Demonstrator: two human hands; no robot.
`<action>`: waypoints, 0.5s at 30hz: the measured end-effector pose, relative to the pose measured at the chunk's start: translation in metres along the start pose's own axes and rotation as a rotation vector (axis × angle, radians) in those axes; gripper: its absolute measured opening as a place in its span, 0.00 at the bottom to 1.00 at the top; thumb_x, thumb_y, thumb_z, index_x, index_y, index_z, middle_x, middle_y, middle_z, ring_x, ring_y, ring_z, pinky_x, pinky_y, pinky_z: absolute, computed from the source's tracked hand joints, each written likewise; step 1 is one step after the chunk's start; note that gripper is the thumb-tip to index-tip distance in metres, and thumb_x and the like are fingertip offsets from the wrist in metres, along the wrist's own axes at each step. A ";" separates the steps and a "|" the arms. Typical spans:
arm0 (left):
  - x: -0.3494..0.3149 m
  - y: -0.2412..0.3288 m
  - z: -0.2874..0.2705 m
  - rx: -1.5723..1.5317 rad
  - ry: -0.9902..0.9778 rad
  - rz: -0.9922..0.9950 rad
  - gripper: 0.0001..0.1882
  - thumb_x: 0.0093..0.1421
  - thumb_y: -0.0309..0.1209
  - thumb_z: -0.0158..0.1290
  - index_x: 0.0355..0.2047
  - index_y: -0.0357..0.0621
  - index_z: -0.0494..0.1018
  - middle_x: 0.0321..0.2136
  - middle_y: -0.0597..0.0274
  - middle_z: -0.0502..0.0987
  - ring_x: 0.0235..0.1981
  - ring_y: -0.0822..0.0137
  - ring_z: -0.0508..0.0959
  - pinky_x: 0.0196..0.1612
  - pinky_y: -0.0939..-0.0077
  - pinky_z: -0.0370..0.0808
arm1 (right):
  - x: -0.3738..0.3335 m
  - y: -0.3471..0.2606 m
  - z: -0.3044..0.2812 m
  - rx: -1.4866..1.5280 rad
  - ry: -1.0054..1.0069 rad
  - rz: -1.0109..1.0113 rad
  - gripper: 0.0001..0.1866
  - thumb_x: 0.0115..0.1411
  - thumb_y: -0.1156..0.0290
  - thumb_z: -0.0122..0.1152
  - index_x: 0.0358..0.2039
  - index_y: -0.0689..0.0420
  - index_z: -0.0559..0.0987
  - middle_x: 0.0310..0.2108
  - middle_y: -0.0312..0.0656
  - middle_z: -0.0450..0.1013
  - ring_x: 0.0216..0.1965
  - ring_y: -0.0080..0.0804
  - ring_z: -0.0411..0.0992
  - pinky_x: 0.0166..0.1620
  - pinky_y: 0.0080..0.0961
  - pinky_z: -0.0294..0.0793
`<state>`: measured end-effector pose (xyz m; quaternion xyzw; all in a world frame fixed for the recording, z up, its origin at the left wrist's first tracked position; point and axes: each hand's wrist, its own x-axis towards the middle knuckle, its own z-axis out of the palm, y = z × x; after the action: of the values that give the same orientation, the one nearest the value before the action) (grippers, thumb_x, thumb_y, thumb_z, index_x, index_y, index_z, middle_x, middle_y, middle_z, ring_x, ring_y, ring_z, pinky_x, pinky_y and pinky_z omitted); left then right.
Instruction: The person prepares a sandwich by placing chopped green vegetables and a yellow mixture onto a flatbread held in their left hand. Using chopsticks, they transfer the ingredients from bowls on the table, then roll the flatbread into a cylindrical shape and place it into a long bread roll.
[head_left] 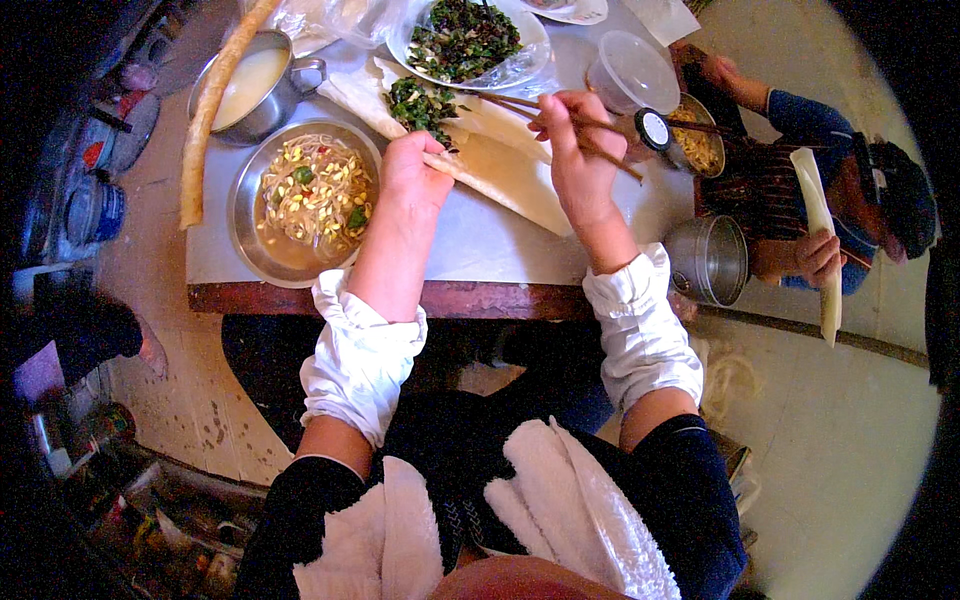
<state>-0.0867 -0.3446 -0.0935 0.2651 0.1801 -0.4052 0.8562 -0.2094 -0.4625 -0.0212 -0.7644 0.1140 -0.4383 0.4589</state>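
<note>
My left hand (415, 172) is closed on the near edge of a thin, pale flatbread (512, 192) spread on the table. Chopped dark greens (418, 105) lie on the flatbread just beyond my fingers. My right hand (578, 165) grips a pair of brown chopsticks (512, 101), whose tips reach left toward the greens. Beyond the flatbread stands a plate (540, 55) heaped with more of the chopped greens. Left of my left wrist is a steel dish (243, 215) of bean sprouts and noodles in broth.
A metal pot (285, 105) of whitish liquid stands at the back left, with a long rolled flatbread (212, 105) in front. On the right are a clear plastic tub (632, 68), a dark-lidded jar (652, 130) and a steel pot (715, 262). Another person's hand (820, 258) holds a rolled flatbread.
</note>
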 end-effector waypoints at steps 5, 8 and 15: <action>0.013 -0.007 -0.017 -0.032 -0.032 0.004 0.19 0.42 0.18 0.43 0.38 0.32 0.67 0.37 0.47 0.73 0.40 0.48 0.74 0.49 0.51 0.71 | -0.011 -0.026 -0.007 -0.155 -0.221 -0.404 0.06 0.55 0.73 0.63 0.28 0.61 0.76 0.25 0.43 0.73 0.25 0.33 0.73 0.28 0.23 0.70; 0.016 -0.007 -0.017 -0.001 -0.025 -0.034 0.17 0.42 0.19 0.43 0.37 0.32 0.67 0.36 0.49 0.73 0.40 0.49 0.74 0.49 0.52 0.71 | -0.014 -0.010 -0.014 0.041 -0.032 -0.118 0.07 0.59 0.71 0.60 0.29 0.63 0.75 0.24 0.41 0.73 0.24 0.28 0.73 0.27 0.22 0.71; -0.005 -0.007 0.002 -0.001 -0.079 0.062 0.14 0.43 0.18 0.43 0.34 0.31 0.66 0.36 0.48 0.72 0.41 0.50 0.74 0.49 0.53 0.72 | -0.007 0.005 0.006 -0.119 0.001 -0.134 0.07 0.56 0.73 0.63 0.27 0.63 0.76 0.23 0.42 0.72 0.22 0.28 0.69 0.26 0.21 0.68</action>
<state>-0.0955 -0.3463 -0.0913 0.2542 0.1382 -0.3885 0.8748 -0.2076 -0.4575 -0.0298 -0.7960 0.0888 -0.4609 0.3823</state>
